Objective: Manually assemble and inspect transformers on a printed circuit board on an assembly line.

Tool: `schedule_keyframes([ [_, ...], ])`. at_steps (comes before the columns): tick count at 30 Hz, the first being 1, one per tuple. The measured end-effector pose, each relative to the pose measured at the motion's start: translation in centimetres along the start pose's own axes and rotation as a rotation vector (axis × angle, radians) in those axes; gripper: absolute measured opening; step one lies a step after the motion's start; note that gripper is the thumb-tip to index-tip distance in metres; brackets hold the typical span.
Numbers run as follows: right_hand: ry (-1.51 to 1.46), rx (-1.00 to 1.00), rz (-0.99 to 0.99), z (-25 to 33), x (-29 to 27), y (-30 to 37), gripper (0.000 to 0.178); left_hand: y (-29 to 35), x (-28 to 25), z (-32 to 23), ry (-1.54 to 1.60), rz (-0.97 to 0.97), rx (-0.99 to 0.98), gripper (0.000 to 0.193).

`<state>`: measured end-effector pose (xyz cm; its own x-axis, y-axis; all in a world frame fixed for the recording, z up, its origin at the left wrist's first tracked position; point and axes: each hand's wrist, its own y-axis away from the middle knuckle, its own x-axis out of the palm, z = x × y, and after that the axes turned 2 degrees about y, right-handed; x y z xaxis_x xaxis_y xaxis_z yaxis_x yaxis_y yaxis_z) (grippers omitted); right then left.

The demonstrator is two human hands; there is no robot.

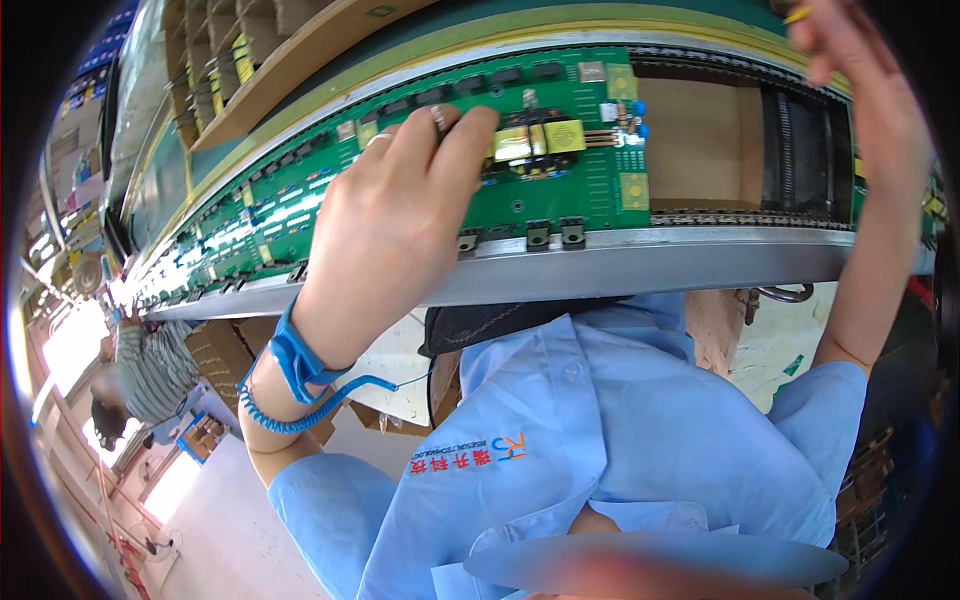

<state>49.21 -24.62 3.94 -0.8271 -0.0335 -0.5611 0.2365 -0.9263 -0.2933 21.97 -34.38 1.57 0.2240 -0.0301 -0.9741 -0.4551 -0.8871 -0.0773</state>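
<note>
My left hand (pixel 395 205) reaches over a long green circuit board (pixel 490 210), fingers bent and pressed together just left of a yellow-wrapped transformer (pixel 565 136). Whatever its fingertips grip is hidden beneath them. A blue wrist strap (pixel 300 362) with a coiled cord circles that wrist. Up at the right, beyond the rail, my right hand (pixel 850 50) is raised with its fingers curled. A small yellow piece (pixel 797 14) shows at its fingertips, too blurred to name. Blue and striped small components (pixel 638 118) stand at the board's right end.
The board rides between chain rails on a conveyor with a metal front edge (pixel 700 258). Right of it is a brown panel (pixel 697 140), then another board. A divided cardboard box (pixel 290 80) stands behind. A person in a striped top (pixel 155 365) is farther left.
</note>
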Motion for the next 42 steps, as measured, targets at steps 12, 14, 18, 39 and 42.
schedule_keyframes([
  [12, -0.087, -0.168, 0.417, -2.5, 5.0, 1.7, 0.01, 0.3, 0.3, 0.2, 0.055, -0.038, -0.021, 0.05],
  [14, -0.043, -0.217, 0.412, -2.7, 5.1, 1.7, 0.01, 0.4, 0.3, 0.2, 0.042, -0.037, -0.032, 0.051],
  [18, 0.015, -0.304, 0.387, -3.3, 5.5, 1.7, 0.009, 0.5, 0.6, 0.3, 0.047, -0.071, -0.023, 0.051],
  [39, 0.011, -0.446, 0.28, -1.1, 1.2, -0.1, 0.027, -0.8, 1.5, -0.2, 0.427, -0.141, -0.047, 0.084],
  [42, 0.078, -0.463, 0.269, -0.6, 0.6, 0.2, 0.023, -2.1, 2.8, -1.9, 0.323, -0.193, 0.027, 0.078],
])
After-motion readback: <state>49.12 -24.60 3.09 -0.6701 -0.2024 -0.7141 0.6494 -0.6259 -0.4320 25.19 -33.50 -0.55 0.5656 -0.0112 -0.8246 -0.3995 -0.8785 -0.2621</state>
